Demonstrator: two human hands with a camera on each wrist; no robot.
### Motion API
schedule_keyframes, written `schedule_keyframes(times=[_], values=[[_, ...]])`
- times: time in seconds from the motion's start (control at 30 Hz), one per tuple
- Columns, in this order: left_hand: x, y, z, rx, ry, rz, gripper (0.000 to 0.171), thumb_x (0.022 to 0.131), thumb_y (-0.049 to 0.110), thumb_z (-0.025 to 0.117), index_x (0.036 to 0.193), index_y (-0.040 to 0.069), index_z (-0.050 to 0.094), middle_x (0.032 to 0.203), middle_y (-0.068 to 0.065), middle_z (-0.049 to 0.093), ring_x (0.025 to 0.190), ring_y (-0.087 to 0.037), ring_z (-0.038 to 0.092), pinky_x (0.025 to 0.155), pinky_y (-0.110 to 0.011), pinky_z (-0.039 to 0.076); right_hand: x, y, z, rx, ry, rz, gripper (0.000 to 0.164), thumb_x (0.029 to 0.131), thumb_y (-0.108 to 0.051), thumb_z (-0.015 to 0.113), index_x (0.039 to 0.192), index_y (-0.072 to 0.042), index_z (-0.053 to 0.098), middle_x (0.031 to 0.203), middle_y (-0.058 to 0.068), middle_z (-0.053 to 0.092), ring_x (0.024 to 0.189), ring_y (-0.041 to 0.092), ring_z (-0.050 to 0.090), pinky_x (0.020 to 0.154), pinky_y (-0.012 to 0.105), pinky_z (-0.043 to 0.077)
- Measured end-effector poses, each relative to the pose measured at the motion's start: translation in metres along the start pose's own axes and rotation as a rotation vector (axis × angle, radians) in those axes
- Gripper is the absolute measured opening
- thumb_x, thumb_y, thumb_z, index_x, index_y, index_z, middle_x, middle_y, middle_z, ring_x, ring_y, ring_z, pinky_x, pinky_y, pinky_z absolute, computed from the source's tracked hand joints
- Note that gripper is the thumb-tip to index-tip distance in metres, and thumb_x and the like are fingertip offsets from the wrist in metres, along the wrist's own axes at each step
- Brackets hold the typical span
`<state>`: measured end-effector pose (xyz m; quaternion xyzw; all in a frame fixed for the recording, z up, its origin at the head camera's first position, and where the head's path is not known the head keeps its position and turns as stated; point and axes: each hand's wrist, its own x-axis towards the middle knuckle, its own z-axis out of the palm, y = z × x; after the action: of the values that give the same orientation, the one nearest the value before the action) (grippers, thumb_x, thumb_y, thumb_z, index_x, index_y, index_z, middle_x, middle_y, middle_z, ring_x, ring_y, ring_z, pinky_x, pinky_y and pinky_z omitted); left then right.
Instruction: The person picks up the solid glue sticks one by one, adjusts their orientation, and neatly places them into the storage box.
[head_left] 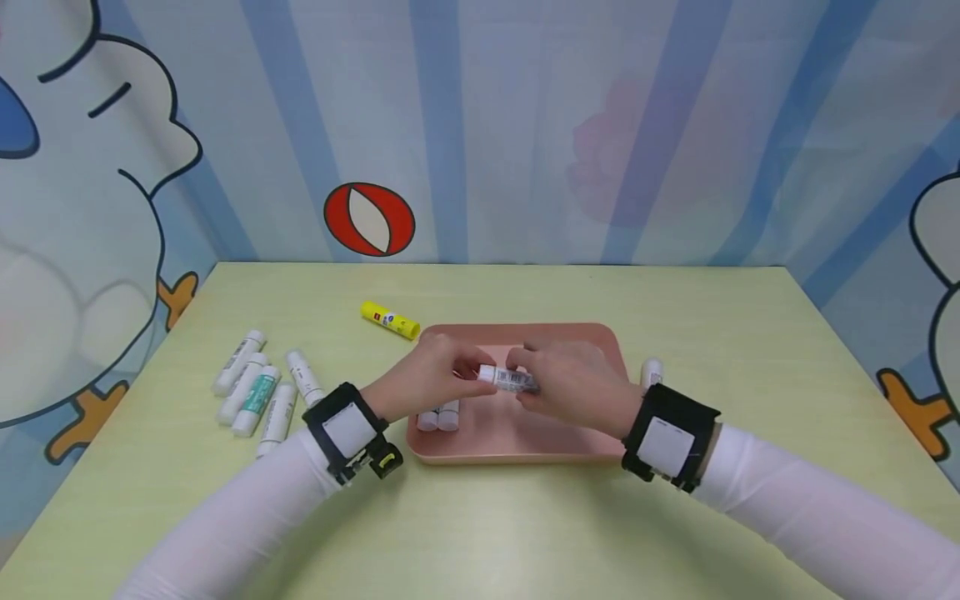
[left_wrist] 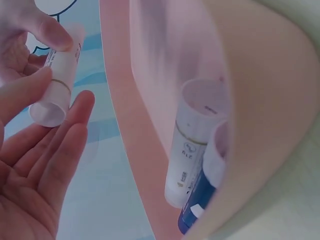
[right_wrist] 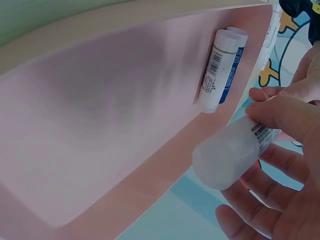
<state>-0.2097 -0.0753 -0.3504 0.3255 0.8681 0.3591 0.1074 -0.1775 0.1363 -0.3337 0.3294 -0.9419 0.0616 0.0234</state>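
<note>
Over the pink tray, both hands hold one white glue stick lying roughly level. Thumb and fingers of my left hand pinch its capped end; in the left wrist view the fingers stretch out beneath the cap. My right hand grips the other end, thumb on the barcode label in the right wrist view. Two more glue sticks lie side by side at the tray's left end: a white one and one with a blue label. The left hand partly hides them in the head view.
Several white glue sticks lie on the table to the left, one with a green label. A yellow glue stick rests behind the tray's left corner. Another white stick is right of the tray, partly behind the right wrist.
</note>
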Motion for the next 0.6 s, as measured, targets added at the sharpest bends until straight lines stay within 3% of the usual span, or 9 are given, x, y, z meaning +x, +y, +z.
schedule_keyframes(times=[0.13,0.27,0.43,0.6], values=[[-0.002,-0.002,0.001,-0.024,0.028,-0.001,0.017,0.083,0.018,0.078,0.099,0.011,0.075,0.079,0.007,0.068,0.07,-0.013,0.059,0.066,-0.025,0.052,-0.002,0.005,-0.001,0.039,0.033,0.002,0.032,0.081,-0.025,0.08,0.106,-0.011,0.065,0.085,-0.003,0.06,0.06,0.008,0.051,0.055,0.022,0.044],[-0.005,-0.006,0.002,-0.068,0.108,-0.088,0.014,0.085,0.018,0.077,0.098,0.013,0.075,0.082,0.007,0.067,0.075,-0.014,0.061,0.07,-0.026,0.054,-0.005,0.016,-0.005,0.178,0.105,0.091,0.042,0.085,-0.028,0.076,0.118,-0.006,0.06,0.1,0.004,0.061,0.082,0.017,0.06,0.071,0.032,0.051],[-0.009,-0.006,0.003,-0.185,0.215,-0.242,0.026,0.085,0.021,0.077,0.108,0.011,0.074,0.082,0.003,0.071,0.083,-0.018,0.068,0.075,-0.029,0.054,-0.009,0.031,-0.005,0.582,0.182,0.311,0.047,0.095,-0.027,0.065,0.131,-0.001,0.05,0.126,0.014,0.053,0.111,0.03,0.055,0.088,0.044,0.048],[-0.01,-0.001,0.006,-0.343,0.268,-0.308,0.03,0.086,0.019,0.076,0.113,0.007,0.072,0.083,-0.002,0.073,0.089,-0.027,0.069,0.08,-0.04,0.053,-0.008,0.031,0.004,1.044,0.163,0.488,0.057,0.1,-0.034,0.055,0.138,0.005,0.041,0.133,0.021,0.05,0.117,0.034,0.055,0.093,0.043,0.048]])
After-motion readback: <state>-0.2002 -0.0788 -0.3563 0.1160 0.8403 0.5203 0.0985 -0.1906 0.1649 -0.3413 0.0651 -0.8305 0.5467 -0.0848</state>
